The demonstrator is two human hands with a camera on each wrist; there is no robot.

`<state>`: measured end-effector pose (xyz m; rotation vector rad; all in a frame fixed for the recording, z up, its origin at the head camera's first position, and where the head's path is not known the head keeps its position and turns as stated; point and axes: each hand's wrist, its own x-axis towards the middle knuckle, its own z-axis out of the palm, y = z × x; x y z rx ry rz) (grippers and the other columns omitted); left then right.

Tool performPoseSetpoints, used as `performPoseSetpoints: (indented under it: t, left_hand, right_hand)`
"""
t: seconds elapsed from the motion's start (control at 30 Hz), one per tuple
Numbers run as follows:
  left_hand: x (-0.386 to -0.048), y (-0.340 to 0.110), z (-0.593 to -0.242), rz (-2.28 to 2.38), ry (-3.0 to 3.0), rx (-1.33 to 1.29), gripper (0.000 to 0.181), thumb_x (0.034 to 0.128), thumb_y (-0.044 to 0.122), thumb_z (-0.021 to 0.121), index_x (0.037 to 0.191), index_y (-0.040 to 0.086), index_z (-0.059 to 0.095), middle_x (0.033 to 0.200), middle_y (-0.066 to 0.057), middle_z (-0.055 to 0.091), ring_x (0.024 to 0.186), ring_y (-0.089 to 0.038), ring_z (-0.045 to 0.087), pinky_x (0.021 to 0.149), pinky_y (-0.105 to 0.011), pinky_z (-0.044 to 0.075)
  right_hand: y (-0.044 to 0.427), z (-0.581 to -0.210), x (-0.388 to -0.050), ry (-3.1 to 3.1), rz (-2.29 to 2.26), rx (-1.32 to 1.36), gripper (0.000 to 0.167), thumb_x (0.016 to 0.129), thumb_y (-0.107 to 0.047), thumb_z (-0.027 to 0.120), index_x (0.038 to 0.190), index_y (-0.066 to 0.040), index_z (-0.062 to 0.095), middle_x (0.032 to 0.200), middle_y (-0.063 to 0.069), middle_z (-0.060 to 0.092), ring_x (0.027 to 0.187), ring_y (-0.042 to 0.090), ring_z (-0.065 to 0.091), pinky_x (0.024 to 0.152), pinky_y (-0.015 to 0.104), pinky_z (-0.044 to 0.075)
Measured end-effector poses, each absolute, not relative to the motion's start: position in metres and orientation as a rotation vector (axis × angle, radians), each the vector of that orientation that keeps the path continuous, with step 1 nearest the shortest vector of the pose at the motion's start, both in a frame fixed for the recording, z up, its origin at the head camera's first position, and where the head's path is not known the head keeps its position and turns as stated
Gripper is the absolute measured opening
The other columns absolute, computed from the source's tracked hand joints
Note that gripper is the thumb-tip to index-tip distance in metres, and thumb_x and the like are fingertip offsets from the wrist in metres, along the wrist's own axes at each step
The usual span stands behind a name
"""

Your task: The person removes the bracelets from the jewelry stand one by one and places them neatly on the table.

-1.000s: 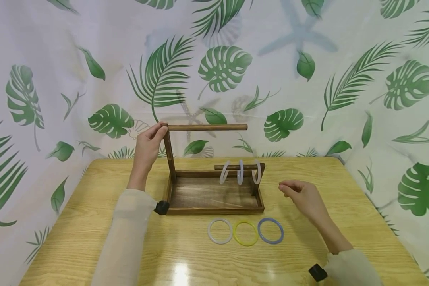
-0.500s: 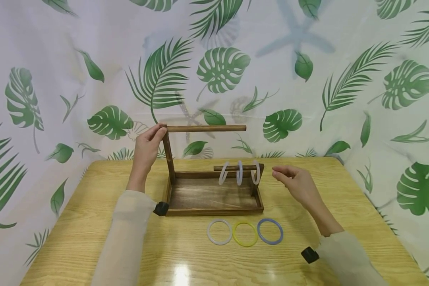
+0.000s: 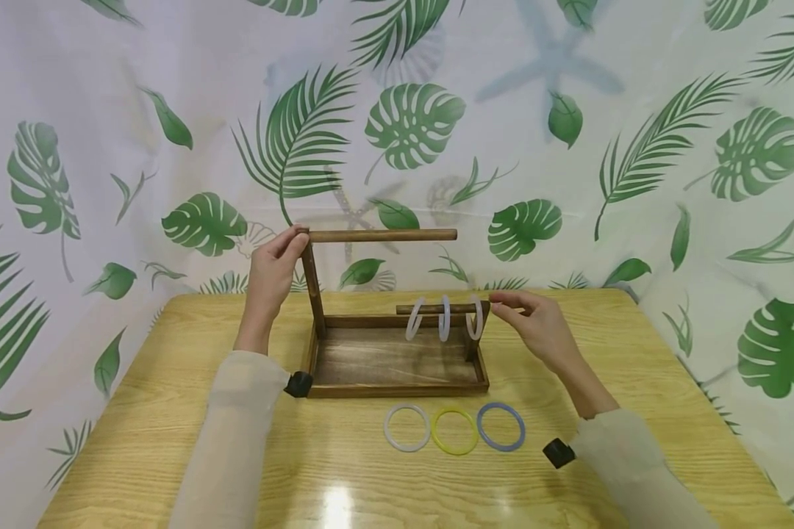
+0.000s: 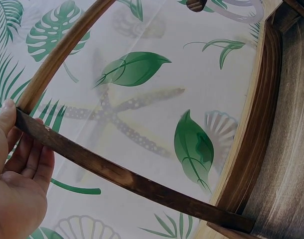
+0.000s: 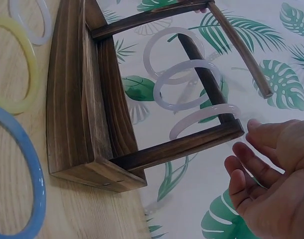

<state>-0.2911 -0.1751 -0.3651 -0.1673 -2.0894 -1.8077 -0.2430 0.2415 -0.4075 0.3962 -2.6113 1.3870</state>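
Observation:
A dark wooden stand (image 3: 397,391) has a tall left post with a high bar (image 3: 384,236) and a short right post with a low bar (image 3: 430,309). Three pale rings, the middle one (image 3: 445,318) bluish, hang on the low bar. The left hand (image 3: 271,275) pinches the top of the tall post (image 4: 127,177), thumb on one side and fingers on the other. At the short post's top (image 5: 234,127), the right hand (image 3: 536,330) has its thumb and fingertips beside the wood; the right wrist view shows its fingers loosely bent, holding nothing.
On the table (image 3: 172,441) in front of the stand lie a clear-white ring (image 3: 387,428), a yellow ring (image 3: 454,452) and a blue ring (image 3: 501,447) in a row. A leaf-patterned cloth (image 3: 437,44) hangs behind the table.
The right hand has moved left and up from the table's right side to the top of the short post. The left hand keeps its grip on the tall post; the rings have not moved.

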Motion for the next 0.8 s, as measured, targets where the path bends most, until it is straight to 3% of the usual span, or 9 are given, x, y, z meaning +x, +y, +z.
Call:
performPoseSetpoints:
  t: [0.13,0.47,0.8]
  left_hand:
    - [-0.2913,-0.1744,-0.3648,-1.818,-2.084,-0.164,0.045,0.1051,0.027,0.064,0.139,-0.002,0.062,0.144,-0.016,0.06,0.135,-0.027,0.056,0.113,-0.037,0.043]
    - [-0.2904,-0.1746,-0.3648,-1.834,-2.081,-0.161,0.045,0.1051,0.026,0.064,0.14,-0.002,0.062,0.144,-0.016,0.059,0.135,-0.027,0.056,0.113,-0.036,0.044]
    - [-0.2908,-0.1738,-0.3655,-1.804,-2.086,-0.147,0.045,0.1052,0.028,0.064,0.139,-0.002,0.063,0.145,-0.014,0.06,0.136,-0.025,0.054,0.114,-0.035,0.042]
  right_hand:
    - [0.2384,-0.4078,-0.2447,-2.597,1.435,0.414,0.037,0.105,-0.028,0.065,0.132,-0.004,0.07,0.128,0.015,0.07,0.112,0.027,0.064,0.087,0.021,0.048]
    - [0.2334,-0.4136,-0.249,-2.557,1.502,0.44,0.033,0.104,-0.022,0.067,0.131,-0.003,0.071,0.125,0.015,0.071,0.104,0.005,0.062,0.083,0.018,0.049]
    - [0.2324,-0.4174,-0.2493,-2.501,1.615,0.441,0.033,0.104,-0.022,0.067,0.13,-0.002,0.072,0.13,0.016,0.069,0.111,0.002,0.062,0.085,0.015,0.051]
